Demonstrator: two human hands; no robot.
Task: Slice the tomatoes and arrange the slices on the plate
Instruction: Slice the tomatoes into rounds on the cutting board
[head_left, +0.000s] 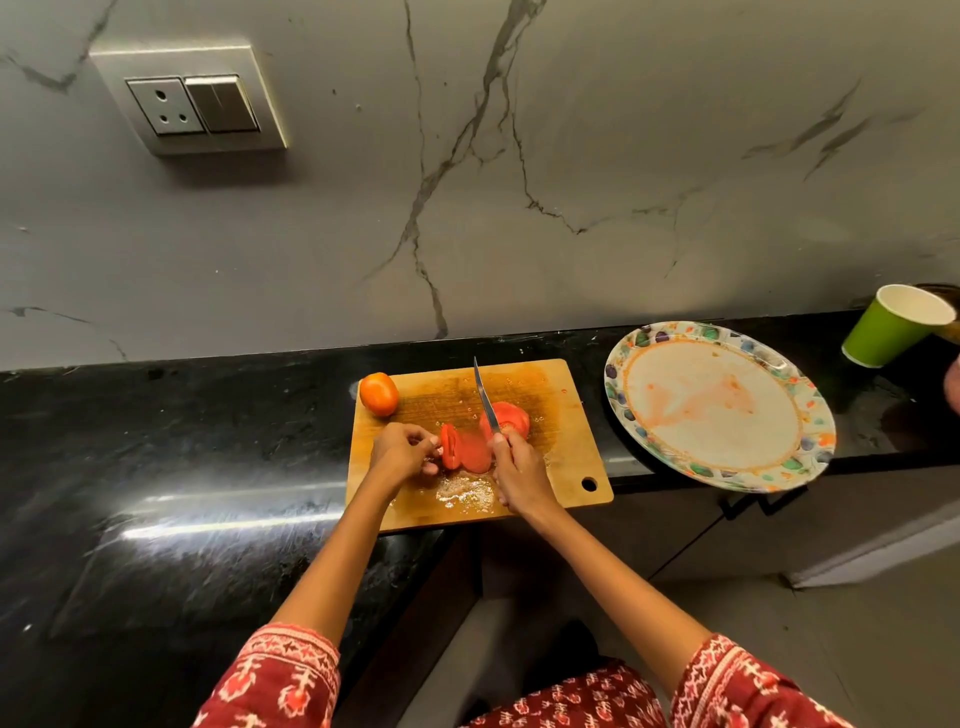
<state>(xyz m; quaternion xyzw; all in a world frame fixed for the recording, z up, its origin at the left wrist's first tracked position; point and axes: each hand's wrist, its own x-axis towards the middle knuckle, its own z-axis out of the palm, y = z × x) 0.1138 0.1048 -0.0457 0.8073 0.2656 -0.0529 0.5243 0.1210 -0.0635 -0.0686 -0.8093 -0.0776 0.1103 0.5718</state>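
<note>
Tomato piece (457, 448) pinched upright by left hand (402, 451), just left of right hand (519, 470) gripping knife (485, 396); blade points away, ready to cut.

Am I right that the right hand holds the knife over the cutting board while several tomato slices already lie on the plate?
Not quite. In the head view the plate holds no slices, only reddish smears. The right hand does hold the knife over the cutting board.
</note>
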